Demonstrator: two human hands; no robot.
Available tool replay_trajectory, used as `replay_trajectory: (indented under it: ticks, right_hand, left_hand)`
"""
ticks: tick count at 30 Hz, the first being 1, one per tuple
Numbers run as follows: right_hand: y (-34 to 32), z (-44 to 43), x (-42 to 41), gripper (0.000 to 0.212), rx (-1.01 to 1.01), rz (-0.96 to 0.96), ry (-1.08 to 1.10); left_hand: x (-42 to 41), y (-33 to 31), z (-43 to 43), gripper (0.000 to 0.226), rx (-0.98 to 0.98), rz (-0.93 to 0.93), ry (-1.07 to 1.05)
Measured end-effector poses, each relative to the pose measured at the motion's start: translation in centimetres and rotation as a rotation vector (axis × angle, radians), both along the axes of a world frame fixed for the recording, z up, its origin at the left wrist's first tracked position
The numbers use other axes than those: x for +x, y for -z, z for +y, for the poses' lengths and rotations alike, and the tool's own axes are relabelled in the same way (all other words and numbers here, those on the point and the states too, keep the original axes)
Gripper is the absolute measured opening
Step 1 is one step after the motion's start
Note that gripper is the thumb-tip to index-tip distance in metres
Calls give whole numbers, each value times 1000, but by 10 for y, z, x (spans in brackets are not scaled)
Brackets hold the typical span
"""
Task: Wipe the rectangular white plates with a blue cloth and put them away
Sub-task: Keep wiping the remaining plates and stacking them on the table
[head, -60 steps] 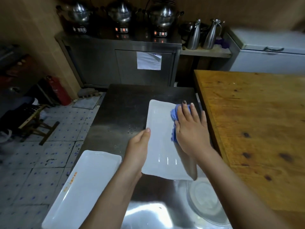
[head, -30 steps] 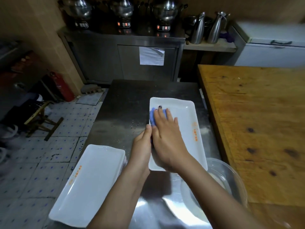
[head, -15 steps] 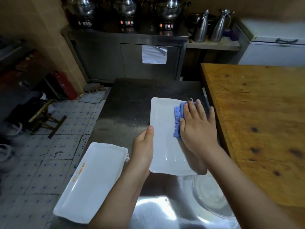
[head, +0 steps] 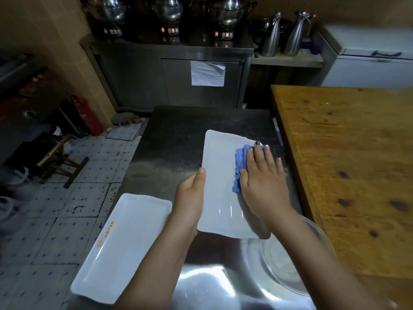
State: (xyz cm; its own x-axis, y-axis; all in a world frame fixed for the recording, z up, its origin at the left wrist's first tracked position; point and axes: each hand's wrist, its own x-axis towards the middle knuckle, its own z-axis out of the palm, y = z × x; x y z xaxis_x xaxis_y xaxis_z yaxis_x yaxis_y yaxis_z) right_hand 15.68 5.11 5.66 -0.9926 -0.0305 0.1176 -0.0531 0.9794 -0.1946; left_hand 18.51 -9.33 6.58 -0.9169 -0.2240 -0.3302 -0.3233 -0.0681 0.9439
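Note:
A rectangular white plate [head: 218,173] lies lengthwise on the steel table [head: 178,135]. My left hand [head: 192,195] grips its left edge, thumb on the rim. My right hand [head: 263,182] lies flat on a crumpled blue cloth [head: 240,163], pressing it onto the plate's right half; most of the cloth is hidden under the palm. A stack of rectangular white plates [head: 120,247] with an orange mark sits at the table's near left corner.
A clear glass bowl [head: 290,265] stands at the near right, partly under my right forearm. A wooden table [head: 348,164] adjoins on the right. Beyond are a steel cabinet [head: 169,79] with pots, two metal jugs [head: 283,34] and a white chest freezer [head: 371,66]. Tiled floor lies to the left.
My right hand swept the cloth from the plate's left side to its right side a second ago, and has stayed there since. My left hand keeps hold of the left edge.

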Motion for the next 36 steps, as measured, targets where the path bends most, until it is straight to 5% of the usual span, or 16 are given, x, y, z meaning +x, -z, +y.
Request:
replay_trajectory:
  ticks: [4,12,15,18,21,26,30,36]
  right_hand:
    - [23,-16,54,59,-103,-115,-178]
    - [-3,4,-14,50,-88,-85,40]
    - [4,-4,12,45,-88,-70,-65]
    - [21,-17,53,47,-353,-102,-168]
    - [27,-19,65,45,-636,-154,-74]
    - [25,-16,57,49,-461,-111,1]
    - [24,-17,58,61,-633,-61,231]
    - [26,-18,68,22,-728,137,308]
  left_hand:
    - [-7,-1,-10,35,0,17,-82]
    - [8,7,7,36,23,-43,17]
    - [4,5,-1,35,47,-55,-51]
    - [2,4,-14,36,51,-40,-105]
    - [10,6,-17,36,63,-43,-80]
    - [22,11,-14,35,62,-4,-25]
    - [32,17,-14,35,33,8,-10]
    - [51,20,-15,35,46,22,-35]
